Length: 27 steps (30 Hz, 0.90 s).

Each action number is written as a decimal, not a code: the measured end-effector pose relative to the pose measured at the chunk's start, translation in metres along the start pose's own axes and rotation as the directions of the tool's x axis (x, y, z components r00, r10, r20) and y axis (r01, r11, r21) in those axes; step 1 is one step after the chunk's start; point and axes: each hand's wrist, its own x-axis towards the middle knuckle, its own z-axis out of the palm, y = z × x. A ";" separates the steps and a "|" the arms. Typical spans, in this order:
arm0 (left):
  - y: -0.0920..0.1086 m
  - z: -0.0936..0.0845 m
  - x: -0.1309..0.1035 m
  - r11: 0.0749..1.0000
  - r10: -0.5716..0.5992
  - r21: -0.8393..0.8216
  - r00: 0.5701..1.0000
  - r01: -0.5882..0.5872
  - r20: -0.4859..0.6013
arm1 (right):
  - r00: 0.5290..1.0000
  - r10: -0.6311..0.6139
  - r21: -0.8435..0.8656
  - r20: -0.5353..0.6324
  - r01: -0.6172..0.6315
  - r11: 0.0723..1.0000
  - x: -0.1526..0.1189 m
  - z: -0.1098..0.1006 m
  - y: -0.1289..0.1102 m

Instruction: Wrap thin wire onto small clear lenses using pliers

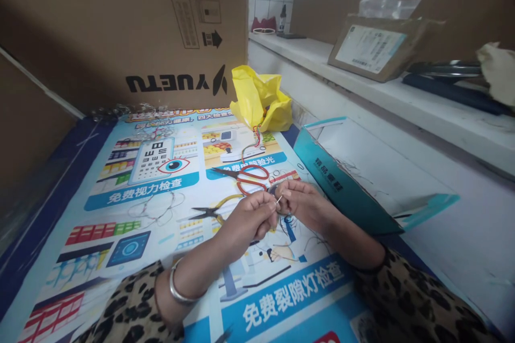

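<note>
Both my hands meet above the printed sheet (161,246). My left hand (255,217) is closed, its thumb and forefinger pinching a thin pale piece (279,199). Fingers of my right hand (300,198) are pinched at the other end of this small piece. Just beyond them lie red-handled scissors (252,174), with blades toward the left. Yellow-handled pliers (209,212) rest left of my hands, their handles partly hidden behind my left hand. A round dish (286,207) is partly covered by my right hand.
An open teal box (341,177) with thin wires stands at the right. A yellow bag (257,99) with coloured cords sits at the back. Loose wire loops (156,209) lie left. Large cardboard (120,21) rises behind; a white ledge (314,48) holds a parcel (368,51).
</note>
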 end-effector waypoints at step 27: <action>-0.002 -0.006 0.006 0.995 -0.066 -0.082 0.997 0.063 -0.032 | 0.968 -0.224 -0.634 -0.112 0.104 0.766 -0.007 0.015 -0.015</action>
